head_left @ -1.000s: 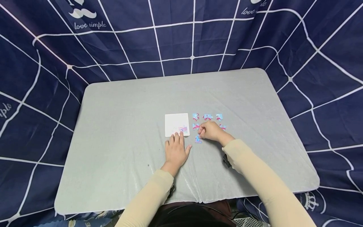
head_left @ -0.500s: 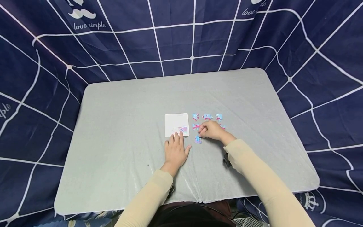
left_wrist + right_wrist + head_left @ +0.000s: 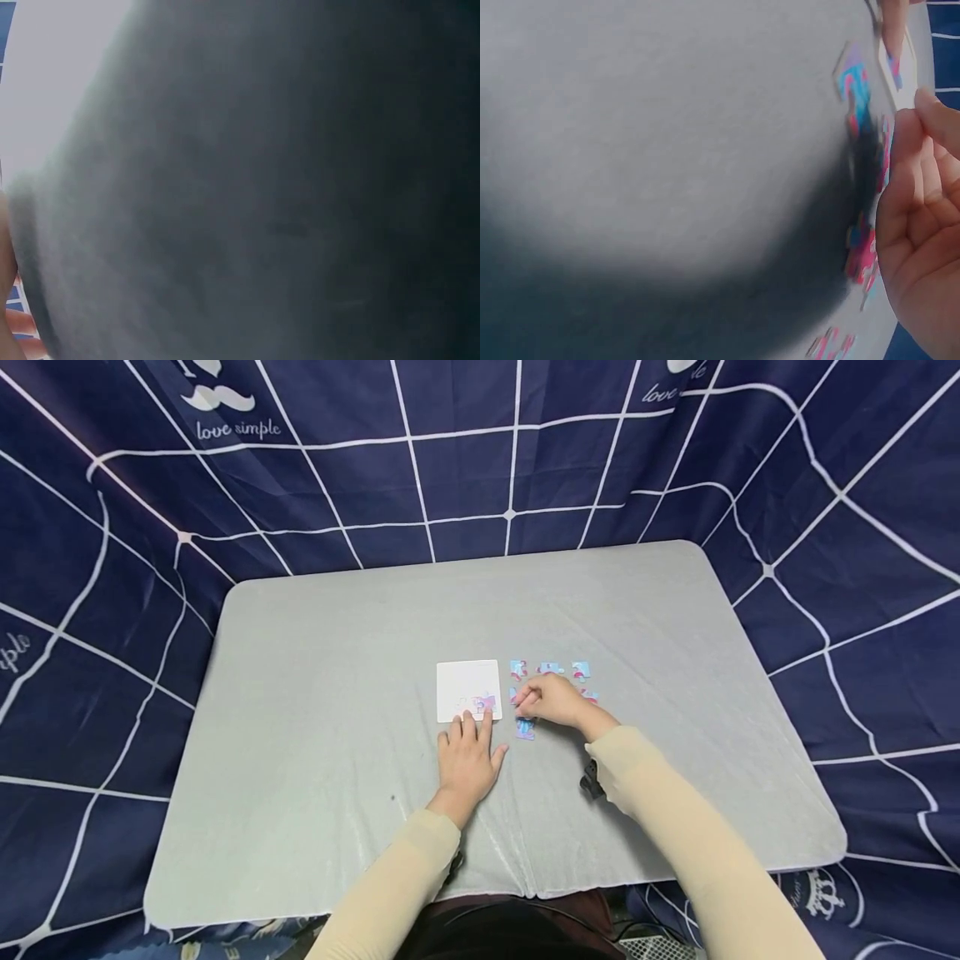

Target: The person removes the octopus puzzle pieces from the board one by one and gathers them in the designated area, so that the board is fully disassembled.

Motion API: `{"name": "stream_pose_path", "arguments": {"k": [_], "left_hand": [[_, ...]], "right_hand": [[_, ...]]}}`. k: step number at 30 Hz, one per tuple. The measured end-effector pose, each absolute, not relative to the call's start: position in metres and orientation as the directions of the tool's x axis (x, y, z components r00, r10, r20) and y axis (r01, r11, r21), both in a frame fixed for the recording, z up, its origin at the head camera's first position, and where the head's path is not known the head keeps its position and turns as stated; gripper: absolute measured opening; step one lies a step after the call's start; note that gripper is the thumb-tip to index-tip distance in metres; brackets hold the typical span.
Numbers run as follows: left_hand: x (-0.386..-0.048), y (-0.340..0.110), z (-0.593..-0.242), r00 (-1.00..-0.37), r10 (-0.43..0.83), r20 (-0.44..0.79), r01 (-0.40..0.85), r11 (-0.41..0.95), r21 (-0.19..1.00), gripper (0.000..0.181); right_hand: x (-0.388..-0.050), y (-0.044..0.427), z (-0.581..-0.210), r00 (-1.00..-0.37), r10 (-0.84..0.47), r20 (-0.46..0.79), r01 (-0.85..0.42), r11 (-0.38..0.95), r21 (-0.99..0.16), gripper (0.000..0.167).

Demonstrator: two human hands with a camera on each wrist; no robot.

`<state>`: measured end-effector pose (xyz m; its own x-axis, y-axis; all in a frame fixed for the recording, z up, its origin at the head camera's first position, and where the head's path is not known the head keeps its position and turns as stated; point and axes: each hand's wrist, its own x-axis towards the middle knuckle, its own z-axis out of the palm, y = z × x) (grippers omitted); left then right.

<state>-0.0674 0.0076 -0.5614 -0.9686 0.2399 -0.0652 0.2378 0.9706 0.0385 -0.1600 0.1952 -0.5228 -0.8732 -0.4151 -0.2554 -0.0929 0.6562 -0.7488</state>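
A white square puzzle tray (image 3: pixel 467 680) lies mid-table, with joined puzzle pieces (image 3: pixel 486 702) in its lower right. My left hand (image 3: pixel 467 767) lies with straight fingers over its near edge, the index fingertip at those pieces. My right hand (image 3: pixel 557 702) hovers over the loose pieces right of the tray. In the right wrist view, the thumb and a finger of that hand (image 3: pixel 922 217) meet at their tips, and no piece shows between them. A blue and purple puzzle piece (image 3: pixel 525 729) lies just below the fingertips. The fingers partly cover another at the tray's right.
Loose puzzle pieces include one at the upper left (image 3: pixel 518 669), a middle piece (image 3: pixel 550 667), an upper right piece (image 3: pixel 581 671) and one by the right wrist (image 3: pixel 590 697). They lie on a grey cloth-covered table (image 3: pixel 337 693). Navy checked curtains (image 3: pixel 465 468) surround it.
My right fingertips have shifted slightly up and left, off the near blue and purple piece and over the left one. The left index finger has moved slightly right on the tray.
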Motion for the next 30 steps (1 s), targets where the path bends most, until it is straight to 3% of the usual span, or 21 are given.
{"name": "stream_pose_path", "arguments": {"k": [16, 30], "left_hand": [[-0.066, 0.011, -0.565, -0.973, 0.229, -0.036, 0.228, 0.973, 0.03, 0.068], [-0.065, 0.012, -0.565, -0.971, 0.238, -0.026, 0.237, 0.971, 0.035, 0.067]], "right_hand": [[-0.177, 0.147, -0.517, -0.881, -0.437, -0.181, -0.125, 0.583, -0.803, 0.013], [-0.186, 0.124, -0.523, -0.849, -0.48, -0.22, -0.181, 0.656, -0.733, 0.019]]}}
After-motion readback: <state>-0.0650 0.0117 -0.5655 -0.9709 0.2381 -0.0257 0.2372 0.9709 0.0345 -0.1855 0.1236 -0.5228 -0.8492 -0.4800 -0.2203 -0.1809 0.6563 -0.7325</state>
